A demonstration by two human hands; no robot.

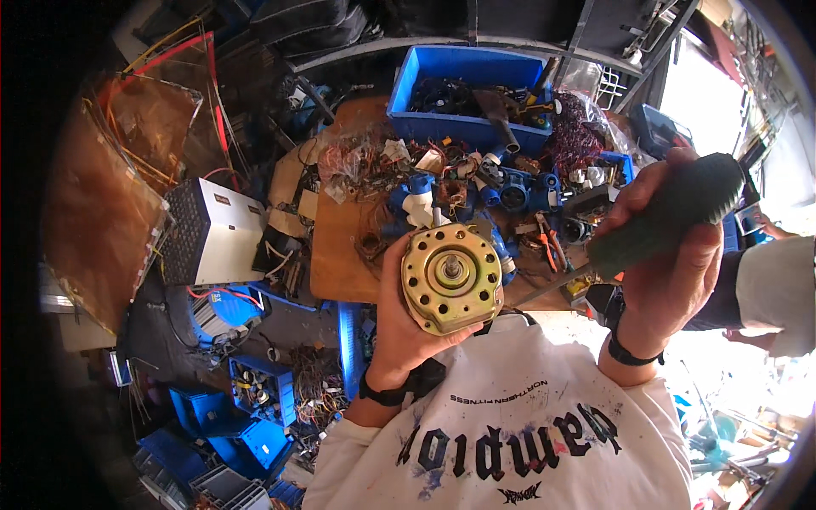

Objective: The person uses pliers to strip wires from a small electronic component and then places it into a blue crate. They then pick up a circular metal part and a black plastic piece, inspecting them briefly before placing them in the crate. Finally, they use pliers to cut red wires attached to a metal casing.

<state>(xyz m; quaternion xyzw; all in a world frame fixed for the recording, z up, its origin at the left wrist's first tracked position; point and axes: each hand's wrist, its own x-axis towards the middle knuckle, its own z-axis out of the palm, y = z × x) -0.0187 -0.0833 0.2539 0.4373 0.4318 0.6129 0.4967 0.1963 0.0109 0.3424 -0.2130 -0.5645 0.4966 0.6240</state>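
Head view, left hand: the left hand (399, 319) is cupping a small electric motor (451, 278) from below and behind, its fingers (393, 255) clamped around the left side of the round brass-coloured housing.
Head view, motor: it is being held up in the air in front of the chest, between the counter (340, 255) and the white printed sweatshirt (518, 433), with its vented face and short central shaft facing the camera.
Head view, right hand: the right hand (671, 255) is gripping a screwdriver (663, 223), fingers wrapped tight round the dark green handle.
Head view, screwdriver: its handle is pointing up to the right, and its thin metal shank (548, 287) is slanting down to the left toward the motor's right edge; whether the tip is touching the housing cannot be told.
Head view, counter: it is carrying a heap of wire scraps, blue plastic fittings and a pair of pliers (551, 242), with a blue plastic crate (463, 127) of parts at its far end.
Head view, left of the counter: a white metal box with a perforated side (212, 234) is lying among cables.
Head view, floor: smaller blue bins (255, 425) are sitting at lower left.
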